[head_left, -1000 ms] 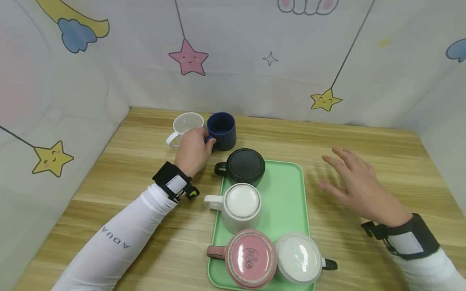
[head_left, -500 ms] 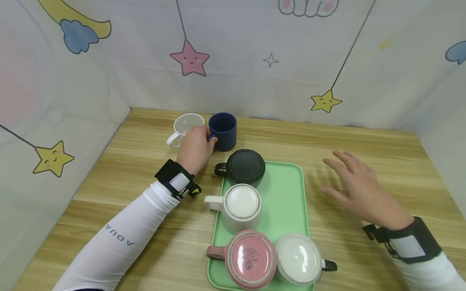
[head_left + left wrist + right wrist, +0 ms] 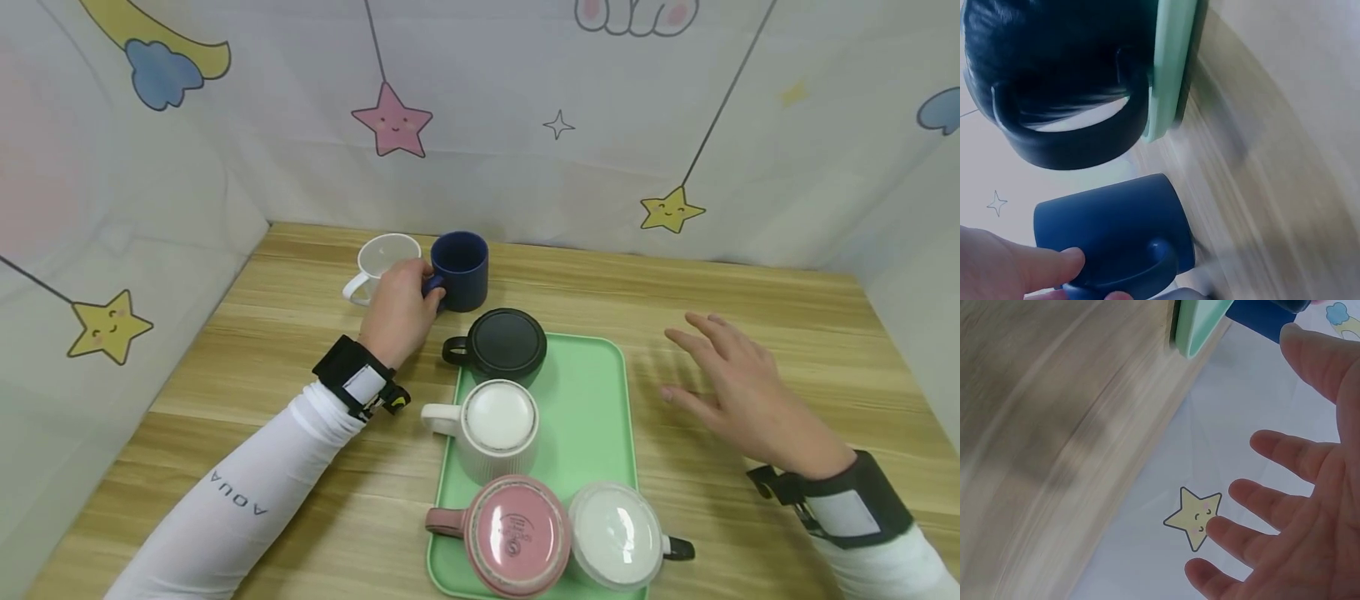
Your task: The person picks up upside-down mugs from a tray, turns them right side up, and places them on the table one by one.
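My left hand (image 3: 400,310) pinches the handle of a navy blue mug (image 3: 467,268), which stands upright on the table beyond the tray. In the left wrist view, the thumb (image 3: 1054,265) lies at that mug's handle (image 3: 1141,281), with another fingertip below it. Just left of it, partly covered by the hand, stands an upright white cup (image 3: 387,250). Out to the right my right hand (image 3: 738,392) hovers beside the tray, fingers spread and holding nothing. The right wrist view shows its palm (image 3: 1316,544) bare.
A green tray (image 3: 588,392) bears upside-down mugs: black (image 3: 507,342), ribbed white (image 3: 498,425), pink (image 3: 517,533), and white with a black handle (image 3: 617,533). Several handles overhang the tray's sides. A printed cloth wall (image 3: 510,183) stands behind the wooden table (image 3: 300,350).
The navy mug has shifted very slightly to the right with my left hand at its handle. The right hand has barely moved.
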{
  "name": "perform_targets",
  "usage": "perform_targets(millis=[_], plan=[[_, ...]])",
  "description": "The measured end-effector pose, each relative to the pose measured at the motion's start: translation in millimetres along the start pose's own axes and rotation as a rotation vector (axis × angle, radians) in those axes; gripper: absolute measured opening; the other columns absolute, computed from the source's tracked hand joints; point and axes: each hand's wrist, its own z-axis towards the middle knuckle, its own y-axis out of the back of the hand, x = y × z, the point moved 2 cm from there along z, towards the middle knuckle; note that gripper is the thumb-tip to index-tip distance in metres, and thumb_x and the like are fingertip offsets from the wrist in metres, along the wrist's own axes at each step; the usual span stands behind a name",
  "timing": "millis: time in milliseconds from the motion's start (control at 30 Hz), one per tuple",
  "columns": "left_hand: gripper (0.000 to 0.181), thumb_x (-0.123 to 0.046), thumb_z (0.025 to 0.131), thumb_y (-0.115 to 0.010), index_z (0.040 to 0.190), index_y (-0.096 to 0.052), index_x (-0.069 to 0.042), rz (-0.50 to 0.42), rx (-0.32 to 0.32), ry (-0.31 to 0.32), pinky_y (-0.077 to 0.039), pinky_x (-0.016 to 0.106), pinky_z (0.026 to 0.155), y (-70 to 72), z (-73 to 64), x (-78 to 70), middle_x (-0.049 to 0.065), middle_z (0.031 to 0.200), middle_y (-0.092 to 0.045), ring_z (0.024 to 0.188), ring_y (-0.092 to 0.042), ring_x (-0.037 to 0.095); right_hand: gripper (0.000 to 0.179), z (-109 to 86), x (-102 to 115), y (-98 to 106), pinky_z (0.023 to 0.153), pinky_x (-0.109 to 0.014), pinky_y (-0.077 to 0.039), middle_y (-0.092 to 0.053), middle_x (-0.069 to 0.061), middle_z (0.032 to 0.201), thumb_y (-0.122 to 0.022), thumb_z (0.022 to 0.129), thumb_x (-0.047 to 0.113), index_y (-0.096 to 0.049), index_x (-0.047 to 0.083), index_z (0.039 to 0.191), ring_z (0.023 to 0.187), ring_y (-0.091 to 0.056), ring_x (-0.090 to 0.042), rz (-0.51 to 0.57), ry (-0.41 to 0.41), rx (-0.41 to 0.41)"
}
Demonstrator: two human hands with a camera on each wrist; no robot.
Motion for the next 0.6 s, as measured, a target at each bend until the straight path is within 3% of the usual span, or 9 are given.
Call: perform_targets(millis=[100,233,467,600], plan=[[0.035,-0.009,0.097,-0.079,0.126,-0.066,0.006,0.038,0.003,-0.021,-0.057,0.05,0.094,2.8,-7.2,-1.4,0.023,0.121,-0.067,0.11,-0.066,0.037,0.076,-1.4,2.1,1.2,0.106,-0.085,-0.025,-0.035,-0.03,0.162,-0.084,0.094,0.034,-0.048,0.005,0.155,0.148,-0.028,-0.058,0.004,0.006,-0.008],[0.05,-0.014,0.096,-0.081,0.137,-0.061,0.007,0.087,-0.003,-0.043,-0.059,0.052,0.089,9.2,-16.3,-3.4,0.026,0.129,-0.062,0.111,-0.067,0.04,0.077,-3.4,6.3,3.9,0.108,-0.083,-0.025,-0.035,-0.029,0.163,-0.084,0.093,0.034,-0.048,0.007,0.155,0.149,-0.028,-0.058,0.015,0.027,-0.017],[0.052,-0.019,0.094,-0.084,0.135,-0.064,0.004,0.132,-0.068,-0.106,-0.06,0.056,0.083,26.1,-28.0,-7.8,0.025,0.128,-0.061,0.104,-0.07,0.042,0.078,-9.4,14.2,10.0,0.109,-0.082,-0.025,-0.035,-0.027,0.163,-0.084,0.093,0.035,-0.047,0.01,0.157,0.15,-0.028,-0.056,0.022,0.047,-0.013],[0.05,-0.019,0.094,-0.085,0.133,-0.065,0.004,0.117,-0.07,-0.166,-0.059,0.052,0.082,34.4,-36.0,-10.7,0.021,0.123,-0.062,0.101,-0.068,0.038,0.078,-14.4,22.0,15.6,0.107,-0.08,-0.03,-0.038,-0.026,0.162,-0.085,0.092,0.034,-0.048,0.011,0.157,0.147,-0.034,-0.055,0.028,0.067,0.0]])
